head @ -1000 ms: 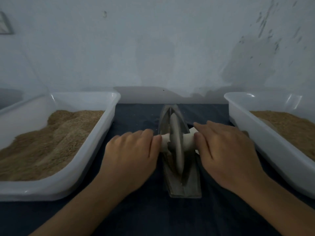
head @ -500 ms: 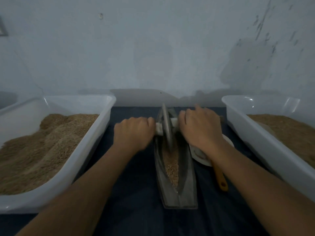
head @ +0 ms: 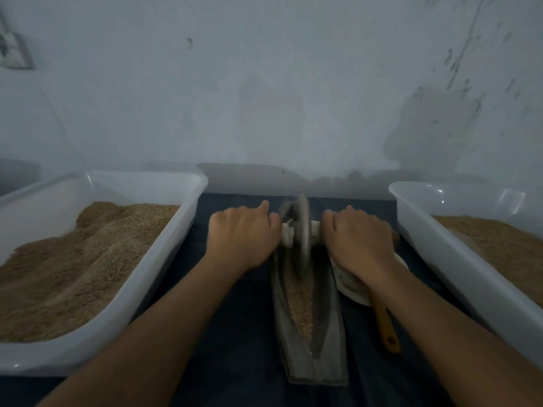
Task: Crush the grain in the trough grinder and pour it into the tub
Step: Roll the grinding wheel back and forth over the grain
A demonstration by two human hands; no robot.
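A long grey metal trough grinder (head: 326, 324) lies lengthwise on the dark cloth between my arms. Brown grain (head: 301, 304) fills its groove. A grey grinding wheel (head: 301, 230) stands upright in the trough's far half on a pale axle handle (head: 287, 235). My left hand (head: 242, 235) grips the axle's left end and my right hand (head: 357, 237) grips its right end, fingers curled over it. A white tub (head: 164, 265) of brown grain sits at the left, and a second white tub (head: 435, 245) of grain at the right.
A white dish (head: 348, 284) with a yellow-handled tool (head: 386, 327) lies under my right wrist, between the trough and the right tub. A pale wall stands right behind the table. Dark cloth (head: 235, 333) covers the tabletop.
Both hands rolled the wheel from the trough's near half to its far end over the second, uncovering the grain in the groove and the dish at the right.
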